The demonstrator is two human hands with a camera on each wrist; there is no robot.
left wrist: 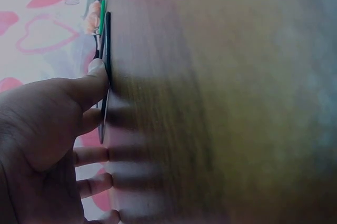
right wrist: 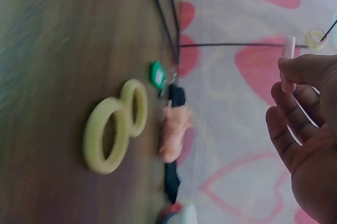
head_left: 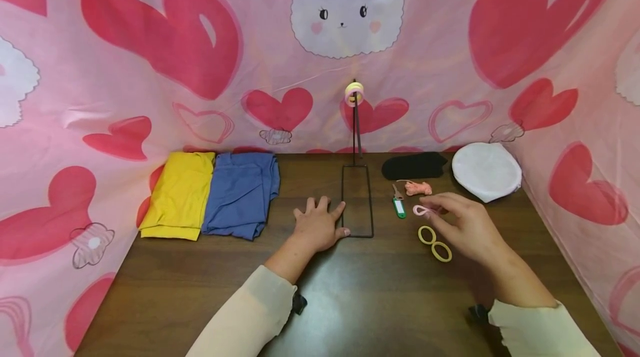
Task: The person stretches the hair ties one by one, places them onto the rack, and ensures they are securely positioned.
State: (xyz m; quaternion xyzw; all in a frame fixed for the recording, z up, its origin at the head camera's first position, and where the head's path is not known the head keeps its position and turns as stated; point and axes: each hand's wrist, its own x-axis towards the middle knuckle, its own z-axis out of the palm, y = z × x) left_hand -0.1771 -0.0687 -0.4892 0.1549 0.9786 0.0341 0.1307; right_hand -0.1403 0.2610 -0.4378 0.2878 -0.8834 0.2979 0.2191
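Note:
My left hand (head_left: 318, 227) rests on the table with fingers spread, its thumb and index finger touching the side of the base of a black wire stand (head_left: 371, 207). Yellow and pink rings (head_left: 354, 86) hang on the stand's upper arm. Between thumb and fingertips, my right hand (head_left: 467, 225) pinches a small pink ring (right wrist: 289, 48), raised over the table's right side. Two yellow rings (right wrist: 92, 137) lie side by side below that hand. Close by are a key with a green tag (head_left: 399, 208) and a bundle of orange cord (head_left: 418, 188).
Folded yellow cloth (head_left: 177, 196) and folded blue cloth (head_left: 240, 193) lie at the back left. A flat black item (head_left: 414, 166) and a round white cloth item (head_left: 486, 171) lie at the back right. Pink heart-patterned fabric (head_left: 280, 68) encloses the table's back and sides.

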